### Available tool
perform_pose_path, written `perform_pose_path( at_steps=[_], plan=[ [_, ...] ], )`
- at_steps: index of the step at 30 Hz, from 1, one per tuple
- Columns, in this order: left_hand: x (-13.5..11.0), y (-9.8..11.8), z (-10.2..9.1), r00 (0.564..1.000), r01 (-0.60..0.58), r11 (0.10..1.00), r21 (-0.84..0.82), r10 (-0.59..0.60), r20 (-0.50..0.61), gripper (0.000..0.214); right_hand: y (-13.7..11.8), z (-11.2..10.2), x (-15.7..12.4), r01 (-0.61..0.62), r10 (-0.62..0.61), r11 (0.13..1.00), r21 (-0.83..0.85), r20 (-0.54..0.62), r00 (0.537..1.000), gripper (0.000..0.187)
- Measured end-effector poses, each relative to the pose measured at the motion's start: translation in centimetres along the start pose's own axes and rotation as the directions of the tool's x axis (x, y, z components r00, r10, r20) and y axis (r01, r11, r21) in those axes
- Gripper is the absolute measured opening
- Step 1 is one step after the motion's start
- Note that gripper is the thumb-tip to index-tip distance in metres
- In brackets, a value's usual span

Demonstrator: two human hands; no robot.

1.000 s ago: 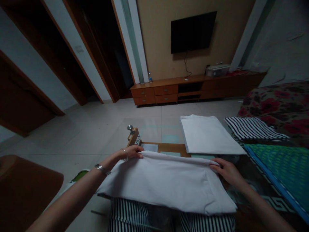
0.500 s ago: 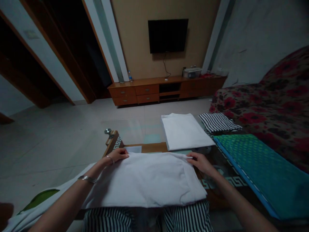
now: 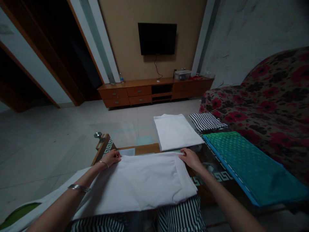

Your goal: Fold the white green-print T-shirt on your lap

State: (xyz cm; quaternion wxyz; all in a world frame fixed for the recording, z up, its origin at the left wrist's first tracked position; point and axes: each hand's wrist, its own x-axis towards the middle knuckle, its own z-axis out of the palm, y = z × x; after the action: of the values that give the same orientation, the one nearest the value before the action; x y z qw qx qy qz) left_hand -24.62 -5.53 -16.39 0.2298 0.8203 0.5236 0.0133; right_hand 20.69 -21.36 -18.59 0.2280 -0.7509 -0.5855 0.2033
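Observation:
A white folded cloth (image 3: 142,183) lies across a glass-topped table (image 3: 106,146) in front of me, over a black-and-white striped garment (image 3: 178,217). My left hand (image 3: 111,158) pinches the cloth's far left corner, fingers closed on the edge. My right hand (image 3: 190,159) grips the far right corner the same way. A bracelet and a metal bangle sit on my left wrist and forearm.
Farther on the table lie a second folded white cloth (image 3: 175,130), a folded striped piece (image 3: 206,121) and a green-blue patterned cloth (image 3: 243,162). A floral sofa (image 3: 267,103) stands at right. A wooden TV cabinet (image 3: 154,90) and wall TV (image 3: 157,38) are across the tiled floor.
The view has swung to the right, so the sofa shows more. Both hands stay on the white cloth's far edge, which now lies flatter on the table.

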Motion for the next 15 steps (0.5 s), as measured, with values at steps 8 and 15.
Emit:
perform_pose_path(
  at_steps=[8,15],
  plan=[
    [-1.4,1.8,0.8,0.993,0.072,0.996,0.048,-0.067,-0.1,0.015,-0.1,2.8,-1.0,0.012,0.011,0.982,0.189,-0.124,0.992,0.023],
    [-1.4,4.4,2.9,0.984,0.09,0.989,0.119,-0.069,-0.167,0.014,1.6,2.1,-1.9,-0.222,0.229,0.973,0.06,-0.154,0.961,0.038]
  ],
)
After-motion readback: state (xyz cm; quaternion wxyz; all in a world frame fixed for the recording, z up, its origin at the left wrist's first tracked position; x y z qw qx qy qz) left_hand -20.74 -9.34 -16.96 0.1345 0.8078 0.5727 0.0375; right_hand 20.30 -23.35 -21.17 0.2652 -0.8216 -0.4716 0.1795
